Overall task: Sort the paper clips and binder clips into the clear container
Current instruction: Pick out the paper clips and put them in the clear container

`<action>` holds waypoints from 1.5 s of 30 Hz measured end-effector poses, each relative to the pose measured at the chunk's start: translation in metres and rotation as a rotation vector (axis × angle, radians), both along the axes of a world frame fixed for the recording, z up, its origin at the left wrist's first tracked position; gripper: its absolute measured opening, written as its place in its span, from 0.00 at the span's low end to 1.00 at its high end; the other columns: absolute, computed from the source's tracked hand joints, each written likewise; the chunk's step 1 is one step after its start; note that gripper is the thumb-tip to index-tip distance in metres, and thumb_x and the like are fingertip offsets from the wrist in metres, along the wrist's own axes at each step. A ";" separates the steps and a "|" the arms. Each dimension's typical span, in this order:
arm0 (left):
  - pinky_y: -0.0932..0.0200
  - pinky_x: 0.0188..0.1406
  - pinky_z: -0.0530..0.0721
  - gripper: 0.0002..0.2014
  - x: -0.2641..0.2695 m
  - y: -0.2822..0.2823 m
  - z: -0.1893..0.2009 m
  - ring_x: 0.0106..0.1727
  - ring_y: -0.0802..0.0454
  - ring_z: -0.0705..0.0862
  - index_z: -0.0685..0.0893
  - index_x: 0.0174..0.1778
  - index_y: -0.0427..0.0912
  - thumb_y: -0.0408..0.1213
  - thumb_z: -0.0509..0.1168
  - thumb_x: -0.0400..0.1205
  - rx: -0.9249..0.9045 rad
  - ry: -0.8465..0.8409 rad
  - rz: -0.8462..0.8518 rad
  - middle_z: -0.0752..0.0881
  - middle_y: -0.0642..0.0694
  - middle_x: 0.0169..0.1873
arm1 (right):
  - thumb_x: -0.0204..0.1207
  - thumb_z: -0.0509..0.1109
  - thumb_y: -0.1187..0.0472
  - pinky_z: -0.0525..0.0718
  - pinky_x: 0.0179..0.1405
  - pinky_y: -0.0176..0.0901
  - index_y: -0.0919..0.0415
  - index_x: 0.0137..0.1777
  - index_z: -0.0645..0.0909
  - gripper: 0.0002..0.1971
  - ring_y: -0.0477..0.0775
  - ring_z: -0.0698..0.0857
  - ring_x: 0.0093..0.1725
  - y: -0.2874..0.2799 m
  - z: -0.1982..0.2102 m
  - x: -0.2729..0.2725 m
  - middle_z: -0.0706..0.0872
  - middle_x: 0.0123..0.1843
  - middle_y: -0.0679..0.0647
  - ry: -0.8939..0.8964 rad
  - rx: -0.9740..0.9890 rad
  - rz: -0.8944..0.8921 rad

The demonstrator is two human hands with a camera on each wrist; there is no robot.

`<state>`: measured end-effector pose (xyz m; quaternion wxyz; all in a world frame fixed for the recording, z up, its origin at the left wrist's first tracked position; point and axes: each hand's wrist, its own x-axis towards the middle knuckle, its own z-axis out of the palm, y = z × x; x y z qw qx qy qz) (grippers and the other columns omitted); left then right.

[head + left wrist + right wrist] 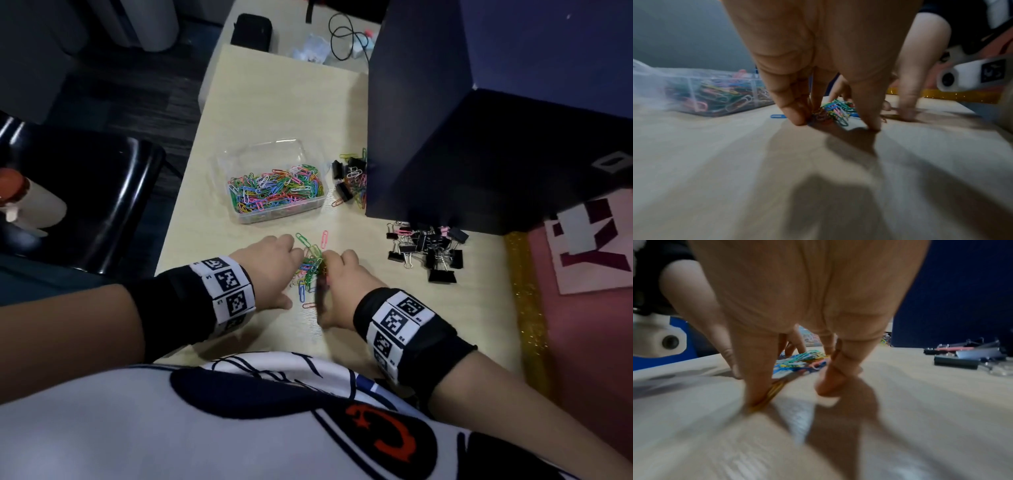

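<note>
A clear container (239, 212) holding many coloured paper clips stands mid-table; its wall (692, 91) shows in the left wrist view. In front of it a small pile of coloured paper clips (310, 265) lies between my hands. My left hand (291, 255) stands on its fingertips (795, 116) against the pile (835, 110). My right hand (329, 267) does the same from the other side, its fingers (756, 386) straight down on the table beside the pile (799, 360). A yellow clip lies under one fingertip. Black binder clips (428, 250) lie to the right.
A mixed heap of binder clips and paper clips (351, 180) sits right of the container against a dark blue box (479, 137). A green clip (303, 240) and a pink clip (324, 238) lie loose. A black chair (85, 198) is left of the table.
</note>
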<state>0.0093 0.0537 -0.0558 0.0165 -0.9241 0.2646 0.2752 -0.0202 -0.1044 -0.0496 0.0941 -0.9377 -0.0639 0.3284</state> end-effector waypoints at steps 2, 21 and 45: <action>0.47 0.57 0.80 0.29 0.003 -0.005 0.001 0.59 0.40 0.78 0.72 0.65 0.40 0.50 0.72 0.74 -0.017 0.008 0.020 0.74 0.40 0.58 | 0.68 0.76 0.59 0.77 0.65 0.51 0.58 0.76 0.62 0.38 0.65 0.78 0.65 0.002 -0.001 0.007 0.67 0.67 0.59 -0.034 0.074 -0.044; 0.56 0.47 0.75 0.08 0.021 0.003 0.000 0.57 0.41 0.81 0.80 0.55 0.43 0.38 0.63 0.81 -0.090 0.066 0.175 0.83 0.42 0.55 | 0.77 0.63 0.68 0.80 0.59 0.46 0.56 0.61 0.80 0.15 0.62 0.81 0.57 0.006 -0.007 0.034 0.73 0.63 0.57 -0.193 0.103 -0.086; 0.42 0.51 0.86 0.17 0.060 0.056 0.011 0.55 0.39 0.86 0.84 0.61 0.40 0.35 0.65 0.76 -0.405 -0.341 0.110 0.85 0.42 0.60 | 0.75 0.58 0.73 0.71 0.75 0.51 0.55 0.75 0.72 0.28 0.58 0.73 0.74 0.037 0.017 0.109 0.71 0.77 0.53 -0.248 0.127 0.107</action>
